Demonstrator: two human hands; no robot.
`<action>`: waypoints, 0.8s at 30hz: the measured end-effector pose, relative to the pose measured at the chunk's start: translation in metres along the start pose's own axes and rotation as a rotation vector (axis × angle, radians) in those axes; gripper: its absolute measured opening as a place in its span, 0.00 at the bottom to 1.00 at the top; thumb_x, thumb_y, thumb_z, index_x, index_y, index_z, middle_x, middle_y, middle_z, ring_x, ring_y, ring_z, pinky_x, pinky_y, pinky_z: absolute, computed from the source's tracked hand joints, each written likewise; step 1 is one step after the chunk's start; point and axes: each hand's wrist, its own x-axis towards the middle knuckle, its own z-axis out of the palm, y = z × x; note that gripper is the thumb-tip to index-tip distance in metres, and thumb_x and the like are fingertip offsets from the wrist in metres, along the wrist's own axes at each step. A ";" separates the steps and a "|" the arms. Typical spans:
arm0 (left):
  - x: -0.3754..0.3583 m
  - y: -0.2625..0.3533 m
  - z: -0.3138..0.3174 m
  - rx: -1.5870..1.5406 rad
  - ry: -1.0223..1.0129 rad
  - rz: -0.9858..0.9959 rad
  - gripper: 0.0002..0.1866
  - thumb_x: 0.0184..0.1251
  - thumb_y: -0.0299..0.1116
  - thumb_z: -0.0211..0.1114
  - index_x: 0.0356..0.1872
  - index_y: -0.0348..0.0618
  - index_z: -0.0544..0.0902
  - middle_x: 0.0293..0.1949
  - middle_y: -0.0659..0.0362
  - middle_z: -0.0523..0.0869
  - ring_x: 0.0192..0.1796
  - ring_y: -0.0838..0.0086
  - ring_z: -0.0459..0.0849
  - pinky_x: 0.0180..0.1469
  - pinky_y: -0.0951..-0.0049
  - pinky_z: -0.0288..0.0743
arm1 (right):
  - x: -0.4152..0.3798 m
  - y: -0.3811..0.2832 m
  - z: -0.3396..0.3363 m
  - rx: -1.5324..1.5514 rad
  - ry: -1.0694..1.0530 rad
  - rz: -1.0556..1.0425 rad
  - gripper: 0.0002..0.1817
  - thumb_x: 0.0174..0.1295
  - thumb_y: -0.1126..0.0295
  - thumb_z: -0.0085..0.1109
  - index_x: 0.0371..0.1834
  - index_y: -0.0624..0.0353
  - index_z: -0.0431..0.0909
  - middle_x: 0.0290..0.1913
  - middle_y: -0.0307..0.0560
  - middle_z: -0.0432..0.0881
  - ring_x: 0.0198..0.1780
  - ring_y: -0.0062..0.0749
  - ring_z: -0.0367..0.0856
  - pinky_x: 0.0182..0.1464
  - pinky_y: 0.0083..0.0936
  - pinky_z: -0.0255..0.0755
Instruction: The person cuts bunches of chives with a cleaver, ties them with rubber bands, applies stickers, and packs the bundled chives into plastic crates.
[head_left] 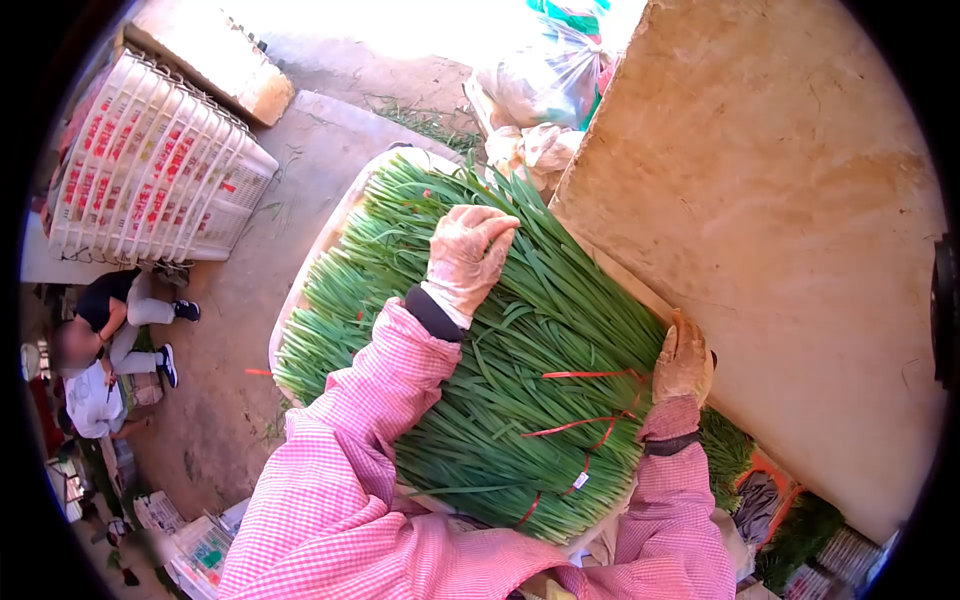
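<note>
A broad heap of green garlic chives (pixel 520 330) is packed in bundles in a pale crate (pixel 278 340). Thin red ties (pixel 580 375) show among the leaves. Above the upper middle of the heap is my left hand (pixel 468 255), in a thin whitish glove. Its fingers are curled and the thumb meets the index finger; whether a leaf is pinched there does not show. My right hand (pixel 684 362), gloved too, lies against the right side of the heap, fingers extended along it. Both arms wear pink checked sleeves with dark bands at the wrists.
A pale wall or board (pixel 760 200) stands close on the right. Stacked white baskets (pixel 150 165) with red lettering are at upper left. Two people (pixel 110 345) sit at left. Filled plastic bags (pixel 540 85) lie at the top; more chives (pixel 725 455) sit below right.
</note>
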 end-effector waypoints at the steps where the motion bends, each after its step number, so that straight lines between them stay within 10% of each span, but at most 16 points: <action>1: 0.001 -0.004 0.011 -0.057 -0.045 0.057 0.07 0.49 0.27 0.64 0.31 0.44 0.83 0.32 0.58 0.82 0.40 0.65 0.78 0.44 0.69 0.72 | -0.004 0.007 0.010 -0.007 0.007 0.004 0.14 0.61 0.69 0.45 0.49 0.56 0.72 0.47 0.51 0.74 0.50 0.45 0.71 0.51 0.38 0.65; 5: -0.006 -0.009 0.041 0.112 -0.300 -0.166 0.07 0.49 0.31 0.64 0.31 0.46 0.83 0.29 0.59 0.80 0.38 0.65 0.77 0.42 0.67 0.72 | -0.010 0.015 0.025 -0.031 0.102 -0.102 0.14 0.60 0.71 0.45 0.50 0.55 0.72 0.48 0.49 0.74 0.50 0.44 0.71 0.51 0.36 0.66; 12: -0.013 -0.004 0.043 -0.069 -0.139 -0.355 0.07 0.46 0.25 0.63 0.30 0.45 0.82 0.28 0.60 0.78 0.36 0.67 0.77 0.40 0.69 0.72 | -0.014 0.015 0.027 0.034 0.099 -0.023 0.16 0.60 0.72 0.45 0.51 0.50 0.71 0.50 0.46 0.73 0.54 0.43 0.70 0.53 0.37 0.64; 24: -0.001 -0.013 0.051 0.194 -0.514 -0.086 0.07 0.51 0.32 0.60 0.31 0.46 0.82 0.32 0.56 0.79 0.42 0.62 0.76 0.45 0.65 0.72 | -0.017 0.023 0.034 -0.008 0.131 -0.043 0.15 0.59 0.72 0.47 0.50 0.51 0.72 0.50 0.45 0.73 0.55 0.43 0.68 0.55 0.40 0.63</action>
